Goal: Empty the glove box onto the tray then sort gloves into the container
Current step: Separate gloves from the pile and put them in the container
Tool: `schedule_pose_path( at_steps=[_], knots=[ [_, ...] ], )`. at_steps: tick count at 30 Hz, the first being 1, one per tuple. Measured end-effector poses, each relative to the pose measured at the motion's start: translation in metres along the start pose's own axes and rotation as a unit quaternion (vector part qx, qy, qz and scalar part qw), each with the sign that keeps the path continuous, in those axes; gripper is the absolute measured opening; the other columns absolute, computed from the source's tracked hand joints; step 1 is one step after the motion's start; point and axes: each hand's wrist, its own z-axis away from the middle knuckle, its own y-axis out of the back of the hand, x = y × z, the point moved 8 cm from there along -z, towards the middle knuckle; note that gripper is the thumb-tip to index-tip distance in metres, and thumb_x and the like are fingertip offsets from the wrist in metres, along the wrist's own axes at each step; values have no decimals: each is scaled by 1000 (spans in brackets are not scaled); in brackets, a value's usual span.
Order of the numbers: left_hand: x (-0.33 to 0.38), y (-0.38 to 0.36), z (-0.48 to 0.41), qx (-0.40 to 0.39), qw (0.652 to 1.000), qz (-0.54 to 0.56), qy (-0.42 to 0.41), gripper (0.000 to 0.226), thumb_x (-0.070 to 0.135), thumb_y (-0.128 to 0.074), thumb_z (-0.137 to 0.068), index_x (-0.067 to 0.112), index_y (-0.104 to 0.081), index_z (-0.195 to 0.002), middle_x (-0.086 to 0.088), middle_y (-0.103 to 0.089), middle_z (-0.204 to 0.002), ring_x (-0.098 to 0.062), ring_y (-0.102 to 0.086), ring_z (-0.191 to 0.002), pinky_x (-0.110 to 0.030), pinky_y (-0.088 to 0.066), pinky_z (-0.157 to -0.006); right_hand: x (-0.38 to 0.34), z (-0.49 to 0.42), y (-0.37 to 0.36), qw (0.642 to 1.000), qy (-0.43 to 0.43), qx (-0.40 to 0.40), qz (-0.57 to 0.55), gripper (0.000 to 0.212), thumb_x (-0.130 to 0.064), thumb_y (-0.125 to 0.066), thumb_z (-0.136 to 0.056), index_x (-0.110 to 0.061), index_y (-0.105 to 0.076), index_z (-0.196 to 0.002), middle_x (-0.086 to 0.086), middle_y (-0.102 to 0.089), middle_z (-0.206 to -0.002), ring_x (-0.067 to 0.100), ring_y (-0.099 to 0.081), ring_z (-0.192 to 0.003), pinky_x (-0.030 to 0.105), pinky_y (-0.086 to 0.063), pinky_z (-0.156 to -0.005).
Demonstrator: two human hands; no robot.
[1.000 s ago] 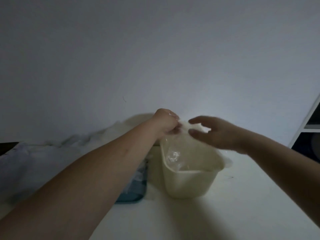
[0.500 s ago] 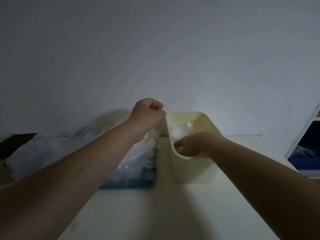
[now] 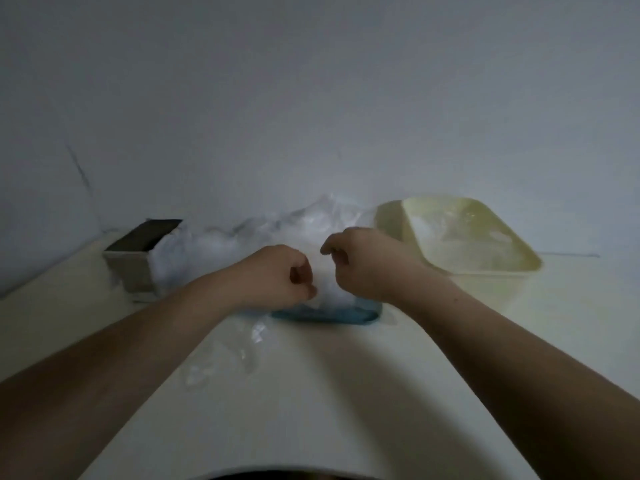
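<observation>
A heap of clear plastic gloves (image 3: 242, 242) lies on the blue tray (image 3: 332, 316) at the table's middle. My left hand (image 3: 277, 278) is curled into a fist at the heap's near edge and pinches a bit of glove film at its knuckles. Just to its right, my right hand (image 3: 362, 263) hovers over the heap with curled fingers that pinch the same white film. The cream container (image 3: 502, 270) stands to the right of the tray with a few gloves inside. The glove box (image 3: 130, 268), grey with a dark top, sits left of the heap.
One loose clear glove (image 3: 235, 355) lies on the white table (image 3: 346, 410) in front of the tray. A plain wall rises directly behind everything. The table's near edge runs along the bottom of the view.
My right hand has come out of the cream container and moved left to the glove heap. My left hand has dropped from the container's rim to the tray's near side. The view tilted down.
</observation>
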Motion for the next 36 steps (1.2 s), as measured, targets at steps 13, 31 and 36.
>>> schedule_pose_path(
  at_steps=[13,31,36],
  knots=[
    [-114,-27,41,29,993,-89,69,21,43,-82,-79,34,-68,-93,14,-50,-104,-11,-60,-92,-26,-49,-81,-5,11,-87,962,-31,-30,-270,21,-26,-69,-96,-22,-75,-116,-14,-70,-102,-1,-63,-79,12,-49,-75],
    [4,-6,22,-96,608,781,-100,30,15,-51,-103,5,-79,-101,-11,-76,-119,-19,-71,-114,-25,-55,-98,9,5,-72,680,-22,-71,-729,59,-32,-74,-87,-5,-60,-138,24,-65,-134,41,-64,-123,51,-49,-107],
    [-46,-32,-17,-1,661,751,-5,22,7,-65,-94,-1,-60,-114,-20,-67,-125,-36,-67,-114,-44,-56,-96,38,-14,-49,663,-96,78,-738,23,-22,-74,-88,0,-67,-92,20,-67,-87,28,-62,-67,34,-56,-60]
  ],
)
